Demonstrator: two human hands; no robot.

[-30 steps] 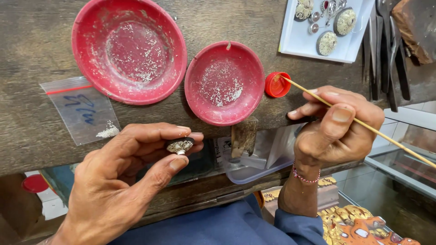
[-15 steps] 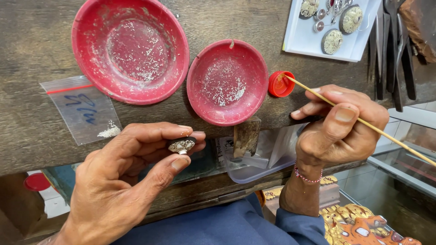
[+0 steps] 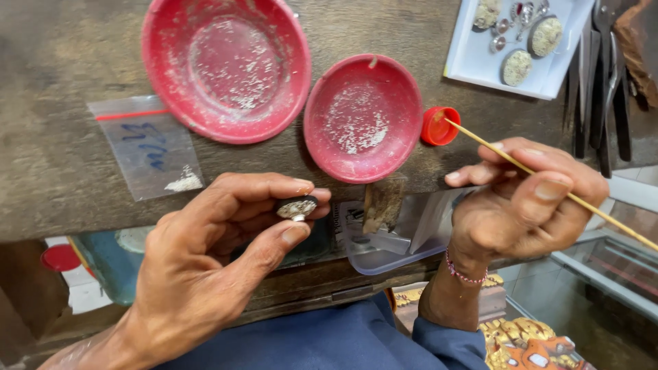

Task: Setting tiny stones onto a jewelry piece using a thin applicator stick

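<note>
Head view: my left hand (image 3: 205, 267) keeps its fingers pinching the small stone-set piece (image 3: 297, 207) near the worktop's (image 3: 62, 164) edge, while my right hand (image 3: 528, 202), fingers pressed on the thin stick (image 3: 548, 185), has brought its tip to the red cap (image 3: 439, 126).

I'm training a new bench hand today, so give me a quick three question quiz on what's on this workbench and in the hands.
1. True or false: the tip of the thin wooden stick is at the small red cap.
2. Which hand pinches the small glittery oval piece? A. left hand B. right hand
3. Fill in: the clear plastic bag lies to the ___ of the larger red dish, as the camera sees it.

Key
1. True
2. A
3. Lower left
</note>
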